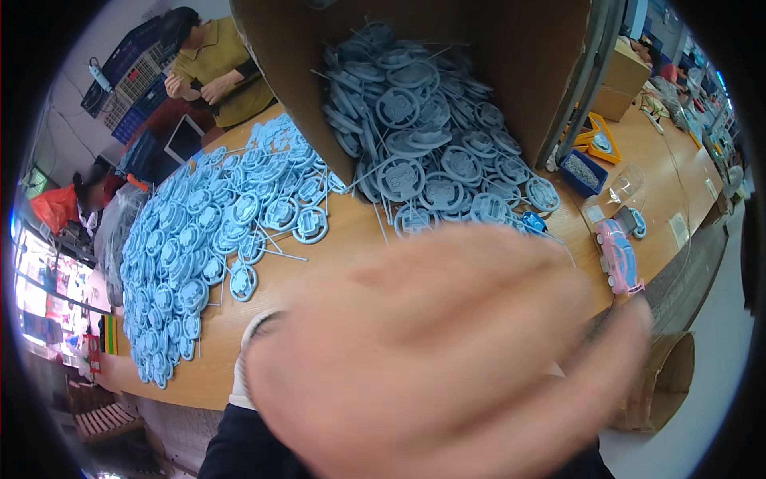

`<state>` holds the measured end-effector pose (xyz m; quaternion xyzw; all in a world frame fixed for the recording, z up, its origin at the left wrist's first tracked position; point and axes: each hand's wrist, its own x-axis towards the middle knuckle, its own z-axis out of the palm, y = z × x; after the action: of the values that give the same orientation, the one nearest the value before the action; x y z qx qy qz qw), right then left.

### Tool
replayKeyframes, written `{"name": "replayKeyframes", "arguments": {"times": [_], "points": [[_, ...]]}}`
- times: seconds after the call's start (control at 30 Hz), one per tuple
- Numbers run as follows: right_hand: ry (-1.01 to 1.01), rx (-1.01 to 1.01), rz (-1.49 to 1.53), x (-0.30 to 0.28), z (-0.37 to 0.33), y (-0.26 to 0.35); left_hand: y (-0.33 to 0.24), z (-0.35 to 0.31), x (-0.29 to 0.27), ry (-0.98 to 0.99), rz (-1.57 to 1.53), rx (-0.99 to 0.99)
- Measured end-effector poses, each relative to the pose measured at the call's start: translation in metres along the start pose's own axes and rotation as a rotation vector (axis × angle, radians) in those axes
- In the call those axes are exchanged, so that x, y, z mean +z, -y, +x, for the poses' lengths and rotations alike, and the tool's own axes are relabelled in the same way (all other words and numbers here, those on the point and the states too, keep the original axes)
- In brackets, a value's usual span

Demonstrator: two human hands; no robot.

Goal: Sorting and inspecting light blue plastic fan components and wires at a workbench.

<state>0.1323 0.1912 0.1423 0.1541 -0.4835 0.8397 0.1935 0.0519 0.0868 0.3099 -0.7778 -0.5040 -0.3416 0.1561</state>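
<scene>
A large hand, which by its dark sleeve and white cuff (244, 374) I take to be my left hand (423, 343), fills the lower middle close to the camera. Motion smears its fingers, so its grip is unclear. My right hand cannot be made out. Behind the blurred hand stands an open cardboard box (531, 88) with a heap of grey-blue ring-shaped plastic pieces (400, 177) inside, spilling toward its mouth. Left of it, a wide pile of similar light blue ring pieces (187, 235) with thin stalks covers the wooden table (275, 291).
Right of the box are a blue bin (584, 174), orange trays (600, 137), a clear plastic piece (626, 182) and a pink-and-blue toy car (618, 257). A cardboard carton (661, 382) sits below the table's right edge. Another person (219, 68) is beyond the pile.
</scene>
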Motion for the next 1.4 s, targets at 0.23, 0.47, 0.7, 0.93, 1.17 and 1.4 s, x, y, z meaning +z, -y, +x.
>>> {"name": "replayKeyframes", "arguments": {"times": [0.23,0.47,0.7,0.93,1.17,1.4], "points": [[0.091,0.041,0.043,0.005,0.0,-0.009,0.049,0.006,-0.029,-0.116,-0.294,-0.013],[-0.012,0.167,-0.069,0.02,0.013,0.014,0.038,0.016,0.03,-0.199,-0.91,-0.208],[-0.036,0.32,0.055,0.017,0.017,0.005,0.045,0.021,0.054,-0.11,-1.08,-0.38],[-0.21,0.466,0.089,0.002,0.01,-0.027,0.073,0.02,0.091,-0.084,-0.531,-0.253],[-0.37,0.539,0.441,0.001,0.012,-0.024,0.085,0.014,0.124,-0.162,-0.183,-0.045],[-0.254,0.529,0.411,-0.004,0.002,-0.028,0.087,0.009,0.126,-0.147,-0.165,-0.044]]}}
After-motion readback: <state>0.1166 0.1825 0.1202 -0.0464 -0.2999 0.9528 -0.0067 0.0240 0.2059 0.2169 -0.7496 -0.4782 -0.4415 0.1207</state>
